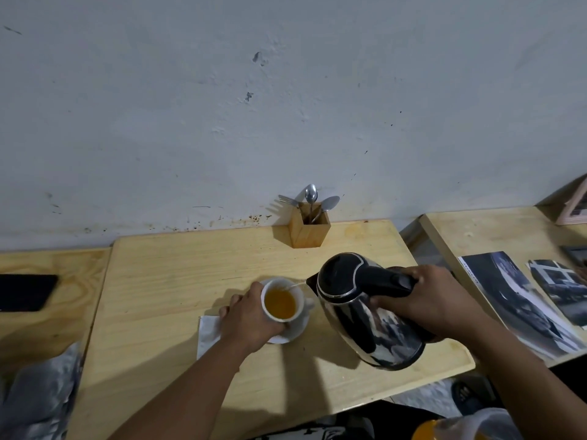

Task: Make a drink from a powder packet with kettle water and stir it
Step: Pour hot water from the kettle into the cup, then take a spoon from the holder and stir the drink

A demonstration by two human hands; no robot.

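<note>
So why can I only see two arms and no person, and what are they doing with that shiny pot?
The camera sits on the person's head and looks down, so you see only their arms, as if through their eyes. There is just this one picture.

The right hand grips the black handle of the shiny steel kettle with a black lid and tips it, so a thin stream of water runs into the white cup of orange drink. The left hand holds that cup steady on its white saucer.

All this is on a pale wooden table. A white paper napkin lies beside the saucer. At the back, by the wall, a small wooden box holds metal spoons and a fork for stirring later.
</note>
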